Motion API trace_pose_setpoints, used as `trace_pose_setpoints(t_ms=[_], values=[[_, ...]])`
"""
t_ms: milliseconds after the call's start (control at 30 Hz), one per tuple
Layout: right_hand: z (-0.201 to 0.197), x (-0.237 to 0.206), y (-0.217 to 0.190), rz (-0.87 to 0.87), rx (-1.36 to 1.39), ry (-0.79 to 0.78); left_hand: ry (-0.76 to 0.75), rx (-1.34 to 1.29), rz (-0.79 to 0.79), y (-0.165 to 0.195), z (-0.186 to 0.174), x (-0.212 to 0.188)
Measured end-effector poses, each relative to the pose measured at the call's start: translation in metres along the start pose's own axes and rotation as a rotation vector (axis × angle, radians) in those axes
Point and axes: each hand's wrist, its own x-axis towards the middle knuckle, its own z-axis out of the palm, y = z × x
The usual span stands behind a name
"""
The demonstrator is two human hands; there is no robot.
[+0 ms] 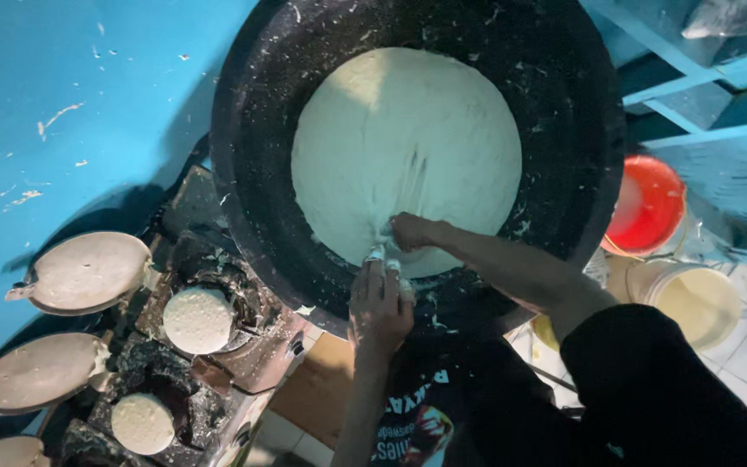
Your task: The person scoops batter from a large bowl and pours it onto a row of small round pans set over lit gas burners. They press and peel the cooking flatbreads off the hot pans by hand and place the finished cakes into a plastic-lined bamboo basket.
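A big black basin [252, 112] holds a round mass of pale batter or dough [408, 147]. My right hand [412, 232] dips into the batter at its near edge, fingers closed on a scoop of it. Just below, at the basin's near rim, my left hand [379, 303] is cupped around a small white object, likely a cup, that is mostly hidden. The two hands almost touch.
On the left, a dark stove [192, 380] carries two small round pans of pale batter [198, 320] [142, 424]. Flat round lids [88, 270] [41, 372] hang off its left side. An orange-red bucket [650, 203] and a pale tub [698, 298] stand at right, under blue shelving.
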Motion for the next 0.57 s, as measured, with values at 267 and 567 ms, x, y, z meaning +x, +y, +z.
trace_pose_setpoints(t_ms=[267, 567], values=[[0.002, -0.002, 0.009, 0.218, 0.148, 0.078, 0.031, -0.004, 0.002, -0.005, 0.002, -0.011], [-0.054, -0.077, -0.018, -0.434, 0.135, -0.475, 0.053, 0.036, 0.025, 0.006, -0.008, -0.028]])
